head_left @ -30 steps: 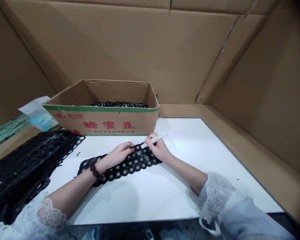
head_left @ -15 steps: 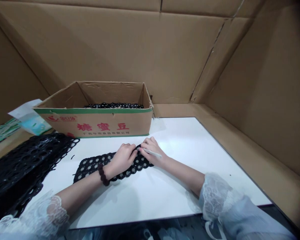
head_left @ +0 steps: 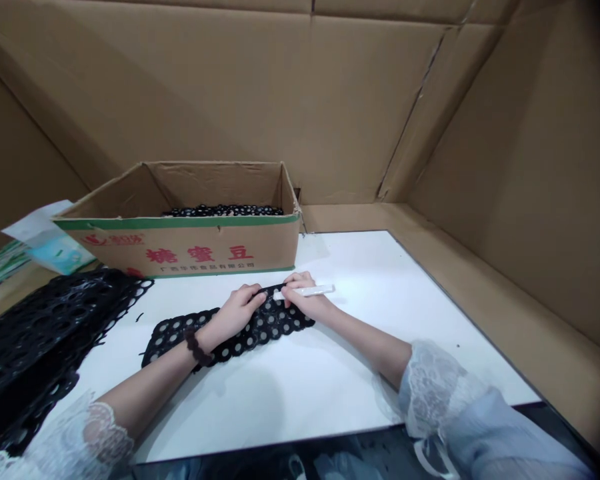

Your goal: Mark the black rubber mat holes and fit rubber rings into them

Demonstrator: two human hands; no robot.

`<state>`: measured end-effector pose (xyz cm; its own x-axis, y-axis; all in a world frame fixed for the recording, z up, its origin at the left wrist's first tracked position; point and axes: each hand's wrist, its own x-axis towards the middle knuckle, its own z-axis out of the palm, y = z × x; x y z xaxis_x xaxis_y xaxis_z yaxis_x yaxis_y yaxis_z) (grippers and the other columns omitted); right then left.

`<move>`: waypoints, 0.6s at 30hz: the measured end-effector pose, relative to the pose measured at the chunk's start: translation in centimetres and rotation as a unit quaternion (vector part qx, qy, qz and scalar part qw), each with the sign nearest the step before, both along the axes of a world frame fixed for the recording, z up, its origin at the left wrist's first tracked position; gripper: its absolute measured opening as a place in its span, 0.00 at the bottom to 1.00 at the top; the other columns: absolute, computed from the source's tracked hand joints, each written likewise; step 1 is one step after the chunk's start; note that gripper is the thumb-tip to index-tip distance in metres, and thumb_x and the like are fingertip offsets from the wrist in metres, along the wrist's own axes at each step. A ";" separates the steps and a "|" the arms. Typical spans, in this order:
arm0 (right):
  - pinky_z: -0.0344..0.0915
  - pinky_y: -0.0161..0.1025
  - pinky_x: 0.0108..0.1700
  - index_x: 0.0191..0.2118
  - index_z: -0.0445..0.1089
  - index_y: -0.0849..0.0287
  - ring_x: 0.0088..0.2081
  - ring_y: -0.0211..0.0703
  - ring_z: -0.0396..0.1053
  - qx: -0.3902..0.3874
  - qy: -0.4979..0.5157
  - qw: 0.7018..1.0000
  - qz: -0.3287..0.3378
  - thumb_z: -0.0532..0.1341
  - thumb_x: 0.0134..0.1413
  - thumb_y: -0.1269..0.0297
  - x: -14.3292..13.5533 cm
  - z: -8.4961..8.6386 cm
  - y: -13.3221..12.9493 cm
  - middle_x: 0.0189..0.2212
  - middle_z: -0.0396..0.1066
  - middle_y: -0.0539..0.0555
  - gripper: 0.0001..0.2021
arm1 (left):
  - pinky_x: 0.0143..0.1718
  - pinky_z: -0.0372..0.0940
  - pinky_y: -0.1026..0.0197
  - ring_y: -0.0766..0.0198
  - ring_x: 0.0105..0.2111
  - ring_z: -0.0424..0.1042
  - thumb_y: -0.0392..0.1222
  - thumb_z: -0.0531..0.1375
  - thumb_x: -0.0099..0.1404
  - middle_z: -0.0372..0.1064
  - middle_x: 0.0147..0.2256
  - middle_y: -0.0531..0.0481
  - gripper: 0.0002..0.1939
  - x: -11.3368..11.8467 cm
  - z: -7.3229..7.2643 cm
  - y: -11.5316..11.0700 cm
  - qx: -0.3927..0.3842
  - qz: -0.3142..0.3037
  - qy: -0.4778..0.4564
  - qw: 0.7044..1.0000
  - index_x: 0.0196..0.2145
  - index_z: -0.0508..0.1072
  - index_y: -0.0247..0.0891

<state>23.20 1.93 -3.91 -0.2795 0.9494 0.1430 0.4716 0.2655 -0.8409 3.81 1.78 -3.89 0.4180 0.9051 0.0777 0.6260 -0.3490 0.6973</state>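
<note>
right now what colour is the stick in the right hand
White; the stick in the right hand shows in the head view.

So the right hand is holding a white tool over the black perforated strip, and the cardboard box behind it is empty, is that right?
Not quite. The head view shows the cardboard box has black pieces inside. The rest stands: the right hand holds the white tool over the black perforated strip.

Both arms are bare up to white lace sleeves (head_left: 433, 387) at the bottom corners of the frame. The right sleeve turns into soft, pale blue cloth, maybe with a tie. A dark bead bracelet (head_left: 196, 347) circles the left wrist.
</note>
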 end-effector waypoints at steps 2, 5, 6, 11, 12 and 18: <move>0.47 0.46 0.53 0.16 0.66 0.57 0.45 0.45 0.56 0.001 -0.011 1.000 -0.005 0.55 0.53 0.63 -0.2 0.0 -0.1 0.32 0.66 0.50 0.17 | 0.39 0.58 0.59 0.60 0.35 0.64 0.49 0.46 0.64 0.63 0.30 0.51 0.14 0.1 0.0 -0.1 0.002 0.004 0.004 1.000 0.28 0.63 0.39; 0.48 0.46 0.51 0.16 0.66 0.57 0.45 0.45 0.55 0.003 -0.029 0.999 -0.013 0.54 0.54 0.62 -0.5 0.1 -0.4 0.31 0.65 0.51 0.17 | 0.39 0.58 0.58 0.60 0.34 0.63 0.48 0.46 0.64 0.62 0.30 0.50 0.13 0.4 0.2 -0.5 0.014 0.013 0.009 1.000 0.28 0.62 0.39; 0.49 0.45 0.50 0.16 0.66 0.57 0.45 0.45 0.55 0.006 -0.040 0.999 -0.017 0.54 0.54 0.62 -0.7 0.1 -0.5 0.31 0.65 0.51 0.17 | 0.38 0.58 0.58 0.59 0.34 0.63 0.48 0.45 0.64 0.62 0.29 0.50 0.13 0.5 0.3 -0.7 0.021 0.017 0.012 1.000 0.28 0.61 0.39; 0.51 0.45 0.46 0.19 0.66 0.57 0.43 0.45 0.53 0.070 -0.102 0.991 -0.047 0.54 0.54 0.60 -1.7 -0.3 -0.8 0.33 0.63 0.51 0.15 | 0.42 0.55 0.53 0.58 0.33 0.60 0.46 0.46 0.64 0.59 0.26 0.50 0.13 1.5 1.0 -1.8 0.062 0.029 0.026 0.997 0.24 0.58 0.39; 0.51 0.45 0.46 0.19 0.65 0.57 0.43 0.45 0.53 0.075 -0.097 0.991 -0.051 0.54 0.54 0.60 -1.7 -0.4 -0.8 0.32 0.63 0.51 0.15 | 0.43 0.54 0.53 0.57 0.33 0.60 0.46 0.46 0.64 0.58 0.26 0.50 0.13 1.5 1.0 -1.9 0.064 0.028 0.027 0.997 0.24 0.58 0.39; 0.51 0.41 0.49 0.12 0.60 0.58 0.43 0.44 0.57 -0.023 0.048 0.998 -0.025 0.53 0.49 0.69 -0.4 0.0 0.2 0.27 0.63 0.51 0.17 | 0.39 0.58 0.58 0.60 0.34 0.63 0.48 0.45 0.64 0.63 0.30 0.50 0.14 0.7 0.8 -0.7 0.009 0.010 0.000 1.000 0.28 0.62 0.39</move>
